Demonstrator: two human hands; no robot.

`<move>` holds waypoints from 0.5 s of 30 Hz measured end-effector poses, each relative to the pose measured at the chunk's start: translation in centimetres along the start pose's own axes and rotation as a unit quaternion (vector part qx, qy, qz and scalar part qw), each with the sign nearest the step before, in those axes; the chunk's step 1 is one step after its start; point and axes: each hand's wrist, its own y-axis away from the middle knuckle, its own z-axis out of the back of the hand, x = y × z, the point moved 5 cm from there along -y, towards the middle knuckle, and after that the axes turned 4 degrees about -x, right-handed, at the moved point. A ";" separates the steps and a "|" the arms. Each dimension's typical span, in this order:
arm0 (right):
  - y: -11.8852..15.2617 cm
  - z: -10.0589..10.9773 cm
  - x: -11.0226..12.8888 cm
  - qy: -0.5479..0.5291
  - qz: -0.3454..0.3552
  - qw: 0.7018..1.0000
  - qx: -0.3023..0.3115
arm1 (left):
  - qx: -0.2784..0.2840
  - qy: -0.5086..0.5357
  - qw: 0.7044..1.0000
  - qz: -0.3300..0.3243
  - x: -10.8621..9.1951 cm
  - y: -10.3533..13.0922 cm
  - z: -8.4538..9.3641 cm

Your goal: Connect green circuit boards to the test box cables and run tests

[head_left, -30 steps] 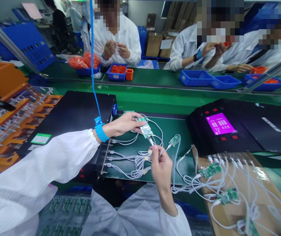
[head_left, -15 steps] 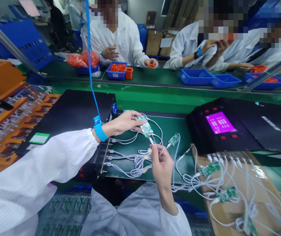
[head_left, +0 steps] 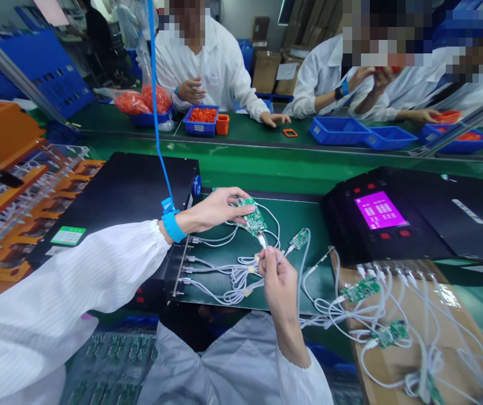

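Note:
My left hand (head_left: 228,207) grips a green circuit board (head_left: 255,220) by its upper left side, thumb across its face. A blue strap with a blue cord circles that wrist. In my right hand (head_left: 278,273), thumb and fingers pinch a white cable plug (head_left: 262,241) at the board's lower edge; whether it is fully seated I cannot tell. White cables (head_left: 241,275) lie bundled below, running from the black box (head_left: 140,185) at left. Just right of the hands, another circuit board (head_left: 299,239) rests on the green mat with a cable attached.
A black tester with a lit magenta screen (head_left: 380,211) stands at right. Cabled boards (head_left: 359,289) lie on cardboard (head_left: 351,343) below it. An orange fixture (head_left: 9,219) is at far left. Several co-workers sit across the belt behind blue bins (head_left: 338,130). Trays of boards (head_left: 115,351) lie near my lap.
My hands and the board have barely moved; the board's tilt differs slightly. Across the belt, a co-worker has let go of an orange frame, which now lies on the surface.

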 end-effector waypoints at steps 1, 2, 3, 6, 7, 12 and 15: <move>0.0 0.0 0.0 -0.003 -0.002 1.000 0.001 | 0.005 -0.003 1.000 -0.004 0.0 -0.1 0.0; 0.0 0.0 0.0 -0.003 -0.004 1.000 0.002 | 0.010 -0.006 1.000 -0.009 0.1 -0.1 0.0; 0.0 0.0 0.0 -0.003 -0.006 1.000 0.002 | 0.015 -0.011 1.000 -0.014 0.1 -0.1 0.0; 0.0 0.1 0.1 0.002 -0.006 1.000 -0.002 | 0.017 -0.026 0.999 -0.021 0.1 -0.1 0.1; 0.0 0.2 0.1 0.003 -0.005 1.000 -0.006 | 0.015 -0.028 0.999 -0.017 0.1 0.0 0.1; -0.1 0.8 -0.3 0.026 -0.011 0.999 -0.019 | 0.012 -0.042 0.999 0.006 0.2 0.3 0.0; -0.3 1.0 -0.7 0.044 -0.008 0.999 -0.011 | 0.012 -0.060 0.998 0.005 0.1 0.4 0.1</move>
